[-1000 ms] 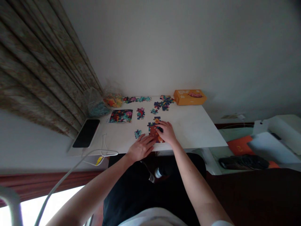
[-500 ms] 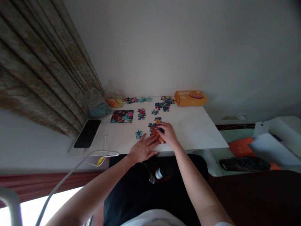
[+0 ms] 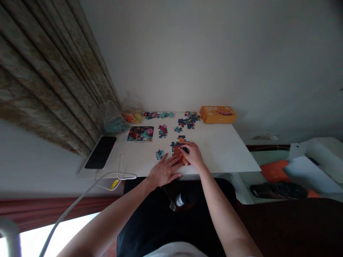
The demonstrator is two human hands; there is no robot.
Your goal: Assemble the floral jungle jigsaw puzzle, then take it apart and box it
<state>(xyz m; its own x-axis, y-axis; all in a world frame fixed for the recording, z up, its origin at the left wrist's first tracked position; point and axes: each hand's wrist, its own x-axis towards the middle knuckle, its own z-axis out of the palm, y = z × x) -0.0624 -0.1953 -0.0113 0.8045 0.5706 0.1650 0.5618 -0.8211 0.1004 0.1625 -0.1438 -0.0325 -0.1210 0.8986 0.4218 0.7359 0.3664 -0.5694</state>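
A joined patch of jigsaw puzzle [image 3: 176, 150], red-brown with a dark edge, lies near the front of the white table [image 3: 222, 153]. My left hand [image 3: 164, 173] rests on its lower left with the fingers stretched out flat. Over its right side, my right hand [image 3: 194, 155] has its fingers closed on a dark puzzle piece [image 3: 184, 150], partly hidden by the fingers. Just beyond the patch is a piece with an orange shape [image 3: 182, 139]. Left of the patch lies a loose teal piece [image 3: 159, 154].
Farther back are joined puzzle sections [image 3: 187, 121] and a small cluster [image 3: 162, 131]. A picture card [image 3: 140, 134], a phone [image 3: 101, 152] and plastic bags of pieces [image 3: 132, 116] stand left. An orange box [image 3: 218, 114] sits at the back right. A white cable [image 3: 107, 175] crosses the front left edge.
The view has shifted slightly, so the table sits a little lower. Both hands stay on the puzzle patch in nearly the same pose, the dark piece still in the right fingers.
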